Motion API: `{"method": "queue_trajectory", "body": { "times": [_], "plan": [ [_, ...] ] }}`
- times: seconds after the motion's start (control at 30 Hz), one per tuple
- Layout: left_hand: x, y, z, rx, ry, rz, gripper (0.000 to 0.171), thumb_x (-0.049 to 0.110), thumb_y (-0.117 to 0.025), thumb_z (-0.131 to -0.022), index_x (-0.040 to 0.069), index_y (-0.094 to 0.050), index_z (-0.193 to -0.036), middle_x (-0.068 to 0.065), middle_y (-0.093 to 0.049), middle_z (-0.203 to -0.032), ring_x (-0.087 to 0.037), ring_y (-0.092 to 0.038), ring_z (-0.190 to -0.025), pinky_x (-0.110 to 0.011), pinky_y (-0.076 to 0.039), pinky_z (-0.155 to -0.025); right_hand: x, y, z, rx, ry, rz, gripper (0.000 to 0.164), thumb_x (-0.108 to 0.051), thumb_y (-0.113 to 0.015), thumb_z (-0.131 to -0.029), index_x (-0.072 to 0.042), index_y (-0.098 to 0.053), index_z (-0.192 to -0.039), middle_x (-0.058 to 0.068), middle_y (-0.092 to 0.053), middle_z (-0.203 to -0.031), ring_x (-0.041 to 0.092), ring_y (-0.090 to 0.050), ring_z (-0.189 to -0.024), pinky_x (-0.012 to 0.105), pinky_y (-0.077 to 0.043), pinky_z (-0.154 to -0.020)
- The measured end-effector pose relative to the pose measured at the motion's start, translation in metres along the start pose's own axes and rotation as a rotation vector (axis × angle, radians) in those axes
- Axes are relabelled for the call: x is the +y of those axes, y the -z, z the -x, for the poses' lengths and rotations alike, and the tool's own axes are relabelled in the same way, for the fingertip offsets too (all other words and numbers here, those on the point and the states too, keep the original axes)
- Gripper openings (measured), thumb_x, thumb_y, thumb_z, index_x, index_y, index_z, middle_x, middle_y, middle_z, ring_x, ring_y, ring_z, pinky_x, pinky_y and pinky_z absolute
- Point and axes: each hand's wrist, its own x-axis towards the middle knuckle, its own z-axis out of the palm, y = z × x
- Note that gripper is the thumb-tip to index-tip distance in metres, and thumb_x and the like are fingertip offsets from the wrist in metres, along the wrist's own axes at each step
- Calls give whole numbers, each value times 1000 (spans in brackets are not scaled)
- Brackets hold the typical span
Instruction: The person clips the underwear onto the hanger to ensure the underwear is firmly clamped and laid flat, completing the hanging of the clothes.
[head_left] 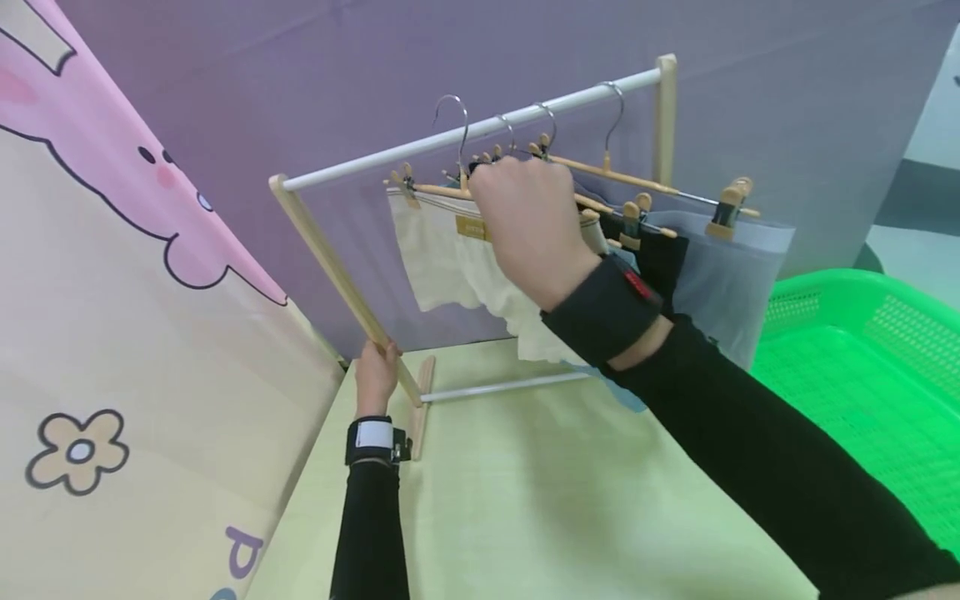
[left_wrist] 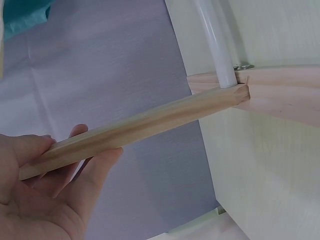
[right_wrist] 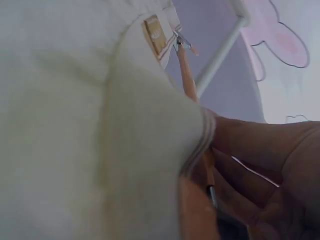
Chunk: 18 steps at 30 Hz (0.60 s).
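Observation:
My left hand (head_left: 377, 379) grips the wooden side post (head_left: 337, 271) of a small clothes rack, low on its left side; in the left wrist view the thumb and fingers wrap that post (left_wrist: 135, 130). With my right hand (head_left: 528, 225) I hold a wooden clip hanger (head_left: 438, 191) at its bar, thumb against the waistband of cream shorts (right_wrist: 145, 110). The shorts (head_left: 438, 258) hang from the hanger's clips, a tan label on their waistband. The hanger's metal hook (head_left: 464, 125) overlaps the rack's white top rail (head_left: 375, 158). My right fingers are partly hidden behind the fabric.
Other clip hangers hang on the rail to the right, carrying a black garment (head_left: 663, 258) and a pale grey one (head_left: 723, 275). A green plastic basket (head_left: 832, 292) stands at the right. A wall with a pink cartoon print (head_left: 112, 158) closes in on the left.

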Motion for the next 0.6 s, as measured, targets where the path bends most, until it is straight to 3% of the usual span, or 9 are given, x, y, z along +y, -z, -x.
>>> {"method": "queue_trajectory", "body": {
  "times": [0.2, 0.37, 0.6],
  "plan": [
    [-4, -2, 1, 10, -4, -13, 22, 17, -47, -104, -2, -58, -110, -26, -67, -108, -43, -66, -100, -52, -54, -80, -3, -14, -10, -21, 20, -40, 28, 9, -52, -93, -9, -57, -73, 1, -33, -63, 17, -28, -62, 30, -17, -54],
    [-3, -2, 2, 22, -17, -17, 21, 15, -48, -103, -3, -59, -108, -27, -66, -107, -44, -66, -99, -54, -54, -82, -7, -25, -12, -32, 42, -53, 24, 8, -54, -93, -9, -64, -78, 4, -53, -67, 16, -38, -61, 31, -25, -52],
    [-1, -1, 2, 11, -1, -9, 22, 16, -48, -104, -3, -58, -111, -28, -66, -109, -44, -66, -101, -53, -54, -83, -11, -34, -8, -73, 64, -37, 20, 2, -56, -96, -9, -67, -83, 6, -58, -70, 15, -38, -60, 30, -26, -53]
  ]
}}
